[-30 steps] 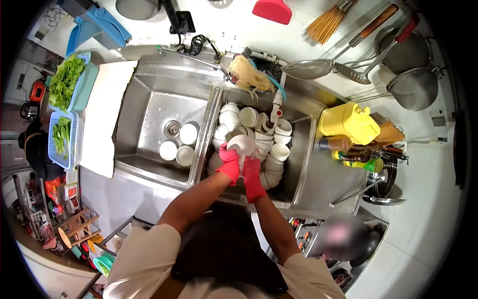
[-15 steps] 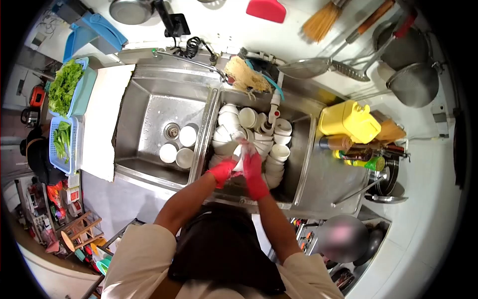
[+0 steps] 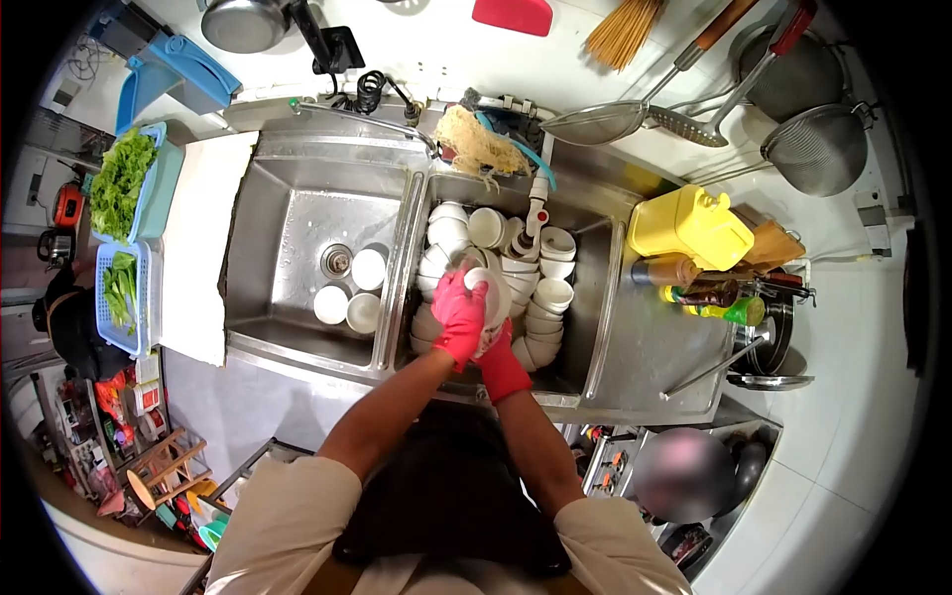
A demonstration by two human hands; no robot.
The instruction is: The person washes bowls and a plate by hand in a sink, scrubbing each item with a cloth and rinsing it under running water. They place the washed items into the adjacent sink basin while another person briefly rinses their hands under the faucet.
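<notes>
Both my hands wear pinkish-red rubber gloves and meet over the right sink basin (image 3: 583,327). A white bowl (image 3: 493,290) is tilted between them. My left hand (image 3: 458,315) is closed on the bowl's left side. My right hand (image 3: 503,367) holds it from the near side, its fingers partly hidden behind the bowl. Below and around them, the basin is filled with stacked white bowls (image 3: 552,295). In the left sink basin (image 3: 297,223), three white bowls (image 3: 331,304) sit beside the drain.
A faucet pipe (image 3: 536,213) reaches into the right basin. A yellow jug (image 3: 689,228) and several bottles (image 3: 709,295) occupy the right counter. Strainers (image 3: 818,149) hang on the wall. At left are a white board (image 3: 203,248) and baskets of greens (image 3: 124,183).
My left hand has moved up and right onto the bowl, and my right hand has shifted down to its near side. The bowl now shows more clearly. The camera view has shifted slightly.
</notes>
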